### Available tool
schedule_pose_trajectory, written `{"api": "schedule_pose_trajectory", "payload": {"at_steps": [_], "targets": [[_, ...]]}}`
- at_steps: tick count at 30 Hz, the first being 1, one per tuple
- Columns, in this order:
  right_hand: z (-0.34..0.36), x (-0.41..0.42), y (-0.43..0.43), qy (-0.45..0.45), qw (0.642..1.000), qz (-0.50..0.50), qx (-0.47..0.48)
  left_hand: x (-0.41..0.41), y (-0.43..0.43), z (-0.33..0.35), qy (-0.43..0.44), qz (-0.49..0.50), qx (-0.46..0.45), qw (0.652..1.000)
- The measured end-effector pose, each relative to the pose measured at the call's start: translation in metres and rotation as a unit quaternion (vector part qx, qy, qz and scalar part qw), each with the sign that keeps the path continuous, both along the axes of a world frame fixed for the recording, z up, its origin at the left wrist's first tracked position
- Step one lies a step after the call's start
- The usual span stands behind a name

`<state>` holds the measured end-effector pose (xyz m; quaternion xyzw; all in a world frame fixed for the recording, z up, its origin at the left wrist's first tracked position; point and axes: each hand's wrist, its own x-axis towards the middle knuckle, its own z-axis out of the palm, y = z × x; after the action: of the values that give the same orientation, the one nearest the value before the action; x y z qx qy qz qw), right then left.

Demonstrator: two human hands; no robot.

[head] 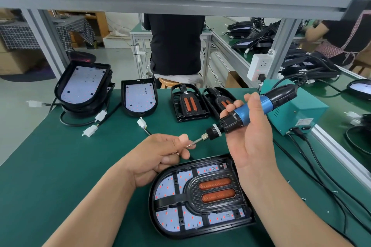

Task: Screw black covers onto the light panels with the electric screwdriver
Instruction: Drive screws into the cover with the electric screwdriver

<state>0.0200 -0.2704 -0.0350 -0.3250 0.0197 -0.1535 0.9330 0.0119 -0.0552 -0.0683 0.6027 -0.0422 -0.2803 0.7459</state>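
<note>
Right hand (251, 142) gripping blue-and-black cylindrical electric screwdriver (251, 110) at centre right, fingers wrapping barrel. Long axis slanting upper right to lower left, bit pointing lower left. Left hand (158, 154) pinching small metal screw (188, 145) against bit tip. Black-rimmed white light panel (167, 218) with ribbed black cover (191, 190) lying lower centre, rounded end facing left.

Teal power box (297, 110) below a white socket strip (259, 66) — seated person (176, 46) beyond.
</note>
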Motion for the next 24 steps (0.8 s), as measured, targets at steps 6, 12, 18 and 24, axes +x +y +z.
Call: {"api": "schedule_pose_trajectory", "payload": {"at_steps": [6, 12, 18, 24], "targets": [[0.008, -0.005, 0.0, -0.025, 1.0, 0.012, 0.0, 0.004, 0.021, 0.008, -0.014, -0.006, 0.073, 0.997], [0.016, -0.015, 0.009, -0.071, 0.995, 0.055, -0.035, -0.003, 0.034, 0.013, -0.034, -0.108, 0.163, 0.98], [0.02, -0.025, 0.02, -0.109, 0.985, 0.088, -0.096, -0.004, 0.031, 0.012, -0.026, -0.101, 0.196, 0.975], [0.02, -0.032, 0.03, -0.143, 0.968, 0.106, -0.175, -0.005, 0.028, 0.014, -0.03, -0.097, 0.194, 0.976]]}}
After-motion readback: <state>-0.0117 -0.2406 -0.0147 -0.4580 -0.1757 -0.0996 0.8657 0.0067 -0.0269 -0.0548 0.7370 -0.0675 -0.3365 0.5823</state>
